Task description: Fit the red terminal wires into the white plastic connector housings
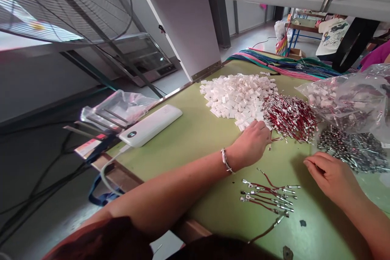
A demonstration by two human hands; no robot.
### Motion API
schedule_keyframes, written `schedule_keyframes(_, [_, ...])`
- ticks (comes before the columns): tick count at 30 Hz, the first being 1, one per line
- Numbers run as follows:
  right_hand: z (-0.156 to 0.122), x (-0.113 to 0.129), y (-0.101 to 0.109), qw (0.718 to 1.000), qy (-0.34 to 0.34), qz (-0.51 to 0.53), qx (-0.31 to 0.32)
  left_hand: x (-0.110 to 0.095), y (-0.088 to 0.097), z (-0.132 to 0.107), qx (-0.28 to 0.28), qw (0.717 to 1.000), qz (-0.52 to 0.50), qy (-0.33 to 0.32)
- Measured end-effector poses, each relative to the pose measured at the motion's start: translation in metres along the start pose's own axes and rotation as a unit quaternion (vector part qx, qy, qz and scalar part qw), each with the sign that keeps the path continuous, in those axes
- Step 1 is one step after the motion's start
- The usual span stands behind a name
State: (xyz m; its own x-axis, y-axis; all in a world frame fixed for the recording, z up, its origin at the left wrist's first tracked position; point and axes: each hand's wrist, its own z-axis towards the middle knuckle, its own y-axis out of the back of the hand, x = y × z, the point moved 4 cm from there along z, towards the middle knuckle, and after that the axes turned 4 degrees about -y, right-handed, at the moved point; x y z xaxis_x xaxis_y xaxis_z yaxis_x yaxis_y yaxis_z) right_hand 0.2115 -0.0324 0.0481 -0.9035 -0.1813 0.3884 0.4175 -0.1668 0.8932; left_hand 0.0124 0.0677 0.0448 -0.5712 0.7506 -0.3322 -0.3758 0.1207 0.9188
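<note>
Left hand reaches to the near edge of the red wire pile, fingers curled down at the wires; whether it pinches one cannot be told. White connector heap lies just beyond. Right hand rests loosely curled on the table, holding nothing visible. A few loose wires lie between the forearms.

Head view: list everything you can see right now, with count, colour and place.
table: one, green, centre
plastic connectors: a heap, white, far centre
short wires: a heap, red with metal ends, right of the connectors
loose wires: several, red, near edge between the hands
plastic bag: one, clear, right
power bank: one, white, left edge
long cables: a bundle, mixed colours, far side
fan: one, upper left
left hand: at the heaps' near edge
right hand: on the table
</note>
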Motion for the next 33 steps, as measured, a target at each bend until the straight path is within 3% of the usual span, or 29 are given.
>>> schedule_keyframes(3, [0.001, -0.001, -0.002, 0.992, -0.088, 0.089, -0.021, -0.013, 0.0, -0.002, -0.005, 0.997, -0.076, -0.015])
schedule_keyframes(6, [0.001, 0.004, -0.01, 0.956, -0.179, 0.233, -0.013, -0.024, -0.008, -0.006, 0.048, 0.992, -0.117, -0.002])
schedule_keyframes(9, [0.0, 0.012, -0.018, 0.927, -0.196, 0.321, -0.005, -0.029, -0.016, -0.01, 0.082, 0.992, -0.098, 0.011])
schedule_keyframes(11, [-0.001, 0.014, -0.02, 0.928, -0.189, 0.321, -0.009, -0.031, -0.019, -0.01, 0.082, 0.993, -0.082, 0.005])
schedule_keyframes(15, [-0.001, 0.018, -0.02, 0.959, -0.14, 0.243, -0.029, -0.032, -0.02, -0.011, 0.059, 0.995, -0.079, -0.024])
schedule_keyframes(19, [-0.001, 0.029, -0.023, 0.989, -0.013, 0.14, -0.047, -0.038, -0.023, -0.012, 0.058, 0.994, -0.057, -0.071])
schedule_keyframes(21, [-0.004, 0.037, -0.029, 0.995, 0.05, 0.072, -0.053, -0.043, -0.025, -0.012, 0.066, 0.994, -0.043, -0.082])
schedule_keyframes(24, [-0.008, 0.046, -0.037, 0.994, 0.081, -0.044, -0.067, -0.047, -0.026, -0.011, 0.069, 0.994, -0.058, -0.058])
schedule_keyframes(28, [-0.003, 0.04, -0.026, 0.995, 0.052, -0.07, -0.038, -0.044, -0.025, -0.007, 0.044, 0.988, -0.147, -0.031])
schedule_keyframes(30, [0.003, 0.018, -0.008, 0.996, -0.018, -0.079, -0.045, -0.038, -0.025, -0.005, 0.039, 0.978, -0.206, -0.006])
schedule_keyframes(33, [0.008, -0.033, 0.016, 0.97, -0.123, -0.202, -0.049, -0.025, -0.028, -0.003, 0.047, 0.946, -0.315, 0.065])
